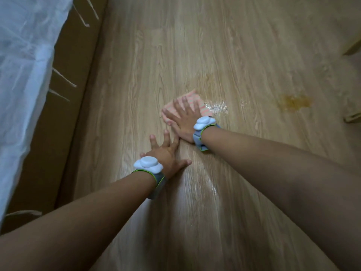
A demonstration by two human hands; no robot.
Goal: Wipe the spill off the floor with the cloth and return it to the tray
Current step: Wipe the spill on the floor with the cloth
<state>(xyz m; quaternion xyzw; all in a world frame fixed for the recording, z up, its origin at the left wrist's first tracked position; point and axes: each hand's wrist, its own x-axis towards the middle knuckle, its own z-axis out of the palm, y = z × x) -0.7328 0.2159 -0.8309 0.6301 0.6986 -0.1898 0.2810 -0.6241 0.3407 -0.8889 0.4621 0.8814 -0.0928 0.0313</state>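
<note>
Flat, both grips wide: right hand (185,118) atop cloth (192,100), left hand (166,153) on floor (234,45).

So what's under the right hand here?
The right hand lies flat, fingers spread, on a pink striped cloth spread on the wooden floor. Whether the floor beneath the cloth is wet is hidden; the brown spill lies apart, uncovered.

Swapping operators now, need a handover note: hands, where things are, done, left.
Right hand: flat, palm pressing the striped cloth onto the floor.
Left hand: spread flat on bare floor, holding nothing.
Done: a wet sheen lies beside the cloth, so wiping is under way.
Left: brown spill patch to the right is untouched; wipe it, then return the cloth to the tray, which is not in view.
</note>
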